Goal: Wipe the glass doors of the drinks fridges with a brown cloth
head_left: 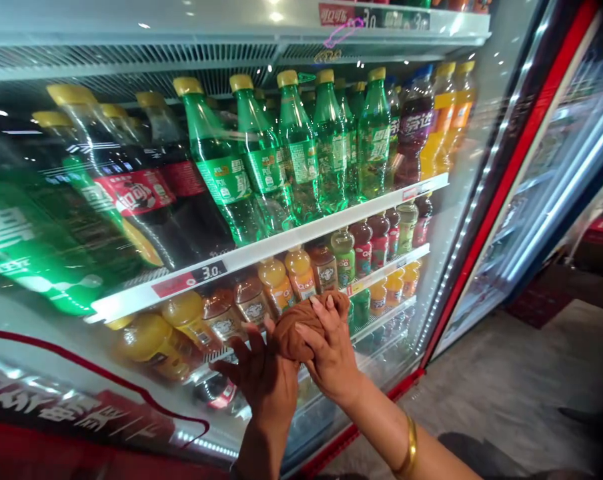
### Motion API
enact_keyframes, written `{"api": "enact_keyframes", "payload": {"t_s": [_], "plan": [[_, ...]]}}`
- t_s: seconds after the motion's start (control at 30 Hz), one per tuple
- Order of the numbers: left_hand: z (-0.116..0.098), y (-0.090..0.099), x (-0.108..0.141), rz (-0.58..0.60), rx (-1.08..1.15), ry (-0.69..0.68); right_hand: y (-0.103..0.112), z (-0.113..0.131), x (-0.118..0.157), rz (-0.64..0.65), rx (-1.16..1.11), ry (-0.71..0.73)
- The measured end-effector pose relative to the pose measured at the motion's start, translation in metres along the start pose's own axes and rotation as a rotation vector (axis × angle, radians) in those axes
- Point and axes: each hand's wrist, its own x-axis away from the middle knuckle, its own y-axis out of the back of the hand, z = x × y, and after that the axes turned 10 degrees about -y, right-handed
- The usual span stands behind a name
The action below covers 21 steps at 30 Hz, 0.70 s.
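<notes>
My right hand (334, 353) is closed on a bunched brown cloth (287, 337), its fingers bent over the folds. The cloth is up against the glass door (146, 373) of a drinks fridge, or just in front of it; I cannot tell which. Beside the cloth is my left hand (271, 387), its fingers spread apart and its thumb at the cloth's left edge. A gold bangle (410, 445) circles my right wrist. Behind the glass, just past my hands, orange drink bottles (301, 273) and brown-labelled bottles (254, 300) stand on a lower shelf.
Green soda bottles (266, 167) and cola bottles (136, 190) line the shelf (281, 247) above. A red frame (501, 193) borders the door on the right. Beyond it are another fridge (536, 180), grey floor (506, 400) and a red box (546, 305).
</notes>
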Motion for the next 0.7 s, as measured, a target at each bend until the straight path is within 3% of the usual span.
{"api": "enact_keyframes", "payload": {"t_s": [0.1, 0.23, 0.33, 0.5, 0.6, 0.7], "plan": [[-0.016, -0.007, -0.003, -0.030, 0.038, 0.038, 0.013, -0.017, -0.014, -0.026, 0.019, -0.071], [-0.026, -0.018, -0.005, -0.076, 0.022, 0.103, 0.015, -0.015, -0.043, -0.113, -0.007, -0.135], [-0.027, -0.022, -0.003, -0.068, 0.062, 0.096, 0.011, -0.016, -0.027, -0.069, -0.029, -0.058], [-0.044, -0.023, -0.016, -0.045, 0.037, 0.048, 0.025, -0.048, 0.014, 0.025, 0.068, -0.043], [-0.059, -0.028, -0.028, -0.046, -0.009, 0.037, 0.035, -0.059, -0.005, -0.029, 0.077, -0.114], [-0.067, -0.037, -0.030, -0.060, -0.012, 0.084, 0.036, -0.055, -0.028, -0.080, 0.015, -0.132]]}}
